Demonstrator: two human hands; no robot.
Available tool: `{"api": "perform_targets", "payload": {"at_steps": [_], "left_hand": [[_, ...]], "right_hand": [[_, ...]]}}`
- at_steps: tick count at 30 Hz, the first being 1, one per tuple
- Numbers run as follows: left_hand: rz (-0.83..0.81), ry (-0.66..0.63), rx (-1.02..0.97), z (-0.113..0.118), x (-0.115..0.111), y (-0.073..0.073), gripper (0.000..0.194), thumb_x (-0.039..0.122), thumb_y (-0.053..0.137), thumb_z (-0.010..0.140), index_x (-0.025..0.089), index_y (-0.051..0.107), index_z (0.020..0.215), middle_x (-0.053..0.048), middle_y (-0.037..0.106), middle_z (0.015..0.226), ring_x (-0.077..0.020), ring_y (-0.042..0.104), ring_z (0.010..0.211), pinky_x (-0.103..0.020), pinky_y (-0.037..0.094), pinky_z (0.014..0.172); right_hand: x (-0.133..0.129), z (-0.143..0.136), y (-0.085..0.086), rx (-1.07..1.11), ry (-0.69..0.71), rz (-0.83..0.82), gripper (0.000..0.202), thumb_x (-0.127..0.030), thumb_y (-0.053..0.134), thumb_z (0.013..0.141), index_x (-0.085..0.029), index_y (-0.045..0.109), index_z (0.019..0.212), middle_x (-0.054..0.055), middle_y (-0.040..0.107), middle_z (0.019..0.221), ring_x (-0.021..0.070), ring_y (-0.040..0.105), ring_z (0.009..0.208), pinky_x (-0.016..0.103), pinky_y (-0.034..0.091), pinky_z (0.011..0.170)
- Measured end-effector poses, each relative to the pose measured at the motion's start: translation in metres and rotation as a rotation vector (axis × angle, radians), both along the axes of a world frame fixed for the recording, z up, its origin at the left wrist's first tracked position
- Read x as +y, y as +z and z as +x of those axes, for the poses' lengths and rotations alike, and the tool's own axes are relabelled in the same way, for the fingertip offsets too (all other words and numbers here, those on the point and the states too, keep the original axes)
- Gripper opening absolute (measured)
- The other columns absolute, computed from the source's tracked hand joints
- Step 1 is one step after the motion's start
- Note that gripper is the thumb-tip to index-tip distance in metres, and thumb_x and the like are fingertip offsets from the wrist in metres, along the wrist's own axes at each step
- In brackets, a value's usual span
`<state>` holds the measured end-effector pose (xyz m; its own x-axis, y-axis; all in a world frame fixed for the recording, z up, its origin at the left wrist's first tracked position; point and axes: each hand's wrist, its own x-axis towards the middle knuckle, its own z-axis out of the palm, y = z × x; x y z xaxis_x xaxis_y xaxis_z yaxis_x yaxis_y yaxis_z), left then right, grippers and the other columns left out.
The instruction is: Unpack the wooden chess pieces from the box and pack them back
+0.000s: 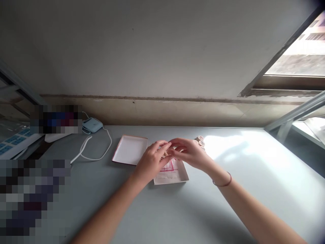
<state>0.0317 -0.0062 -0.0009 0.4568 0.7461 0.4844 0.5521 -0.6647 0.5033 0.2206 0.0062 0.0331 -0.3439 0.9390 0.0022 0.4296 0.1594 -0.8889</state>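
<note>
Over a shallow open box (171,182), my left hand (153,157) and my right hand (189,152) meet with their fingertips close together. Between the curled fingers shows part of a small wooden xiangqi piece (166,153), and both hands appear to grip pieces there; the fingers cover most of them. Inside the box lies a clear plastic sheet or bag over a paper with red lines (169,166). Several round xiangqi pieces (201,143) with dark and red characters are grouped on the table just behind my right hand, which partly hides them.
The white box lid (130,149) lies inside-up left of the box. Farther left are a light blue device (92,125), a white cable (103,156) and a power strip (15,142). A wall borders the grey table (162,213) at the back; bright sunlight falls on its right side.
</note>
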Motion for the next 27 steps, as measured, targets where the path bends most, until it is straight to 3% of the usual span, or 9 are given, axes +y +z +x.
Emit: {"api": "perform_targets", "payload": {"at_steps": [4,8,12,18,23,27], "left_hand": [[-0.084,-0.031,-0.08,0.001,-0.005,0.004,0.031,0.022,0.052,0.093,0.026,0.056,0.124,-0.005,0.06,0.113,-0.0169,0.065,0.094,-0.03,0.057,0.08],[-0.121,-0.045,-0.049,0.001,-0.006,0.003,0.028,0.02,0.053,0.092,0.026,0.059,0.119,-0.004,0.061,0.105,-0.0156,0.065,0.088,-0.029,0.056,0.078],[-0.129,0.001,-0.036,-0.001,-0.005,0.003,0.019,0.021,0.053,0.092,0.022,0.063,0.108,-0.004,0.059,0.102,-0.0141,0.063,0.083,-0.027,0.054,0.074],[-0.164,0.066,-0.096,0.0,-0.005,0.001,0.007,0.023,0.057,0.089,0.021,0.063,0.092,-0.003,0.06,0.1,-0.0144,0.063,0.085,-0.026,0.052,0.072],[-0.034,-0.023,0.122,0.014,-0.008,-0.008,0.004,0.021,0.063,0.086,0.022,0.064,0.082,-0.001,0.069,0.094,-0.0188,0.062,0.094,-0.037,0.042,0.087],[0.073,0.021,0.322,0.017,-0.008,-0.012,0.01,0.02,0.064,0.085,0.021,0.064,0.075,0.0,0.071,0.095,-0.0227,0.058,0.098,-0.042,0.036,0.085]], "right_hand": [[-0.018,-0.01,-0.01,0.215,-0.019,-0.06,0.026,-0.041,0.064,0.081,-0.019,0.065,0.096,0.007,0.072,0.093,0.0183,0.069,0.082,0.03,0.059,0.07],[-0.02,-0.003,-0.018,0.256,-0.058,-0.082,0.033,-0.047,0.065,0.081,-0.018,0.064,0.096,0.008,0.07,0.092,0.019,0.068,0.08,0.032,0.059,0.067],[-0.02,0.006,-0.024,0.296,-0.195,-0.061,0.037,-0.051,0.066,0.079,-0.019,0.064,0.096,0.009,0.069,0.098,0.0196,0.068,0.079,0.03,0.059,0.06],[-0.019,0.017,-0.026,0.37,-0.355,-0.068,0.037,-0.048,0.071,0.074,-0.019,0.062,0.096,0.006,0.068,0.088,0.0209,0.068,0.084,0.036,0.06,0.071],[-0.018,0.021,-0.026,0.353,-0.352,-0.044,0.031,-0.044,0.069,0.076,-0.02,0.061,0.095,0.006,0.068,0.089,0.0196,0.067,0.081,0.037,0.059,0.073],[-0.022,0.021,-0.025,0.209,-0.265,0.046,0.024,-0.038,0.064,0.081,-0.021,0.06,0.097,0.007,0.065,0.1,0.0172,0.066,0.081,0.03,0.057,0.064]]}}
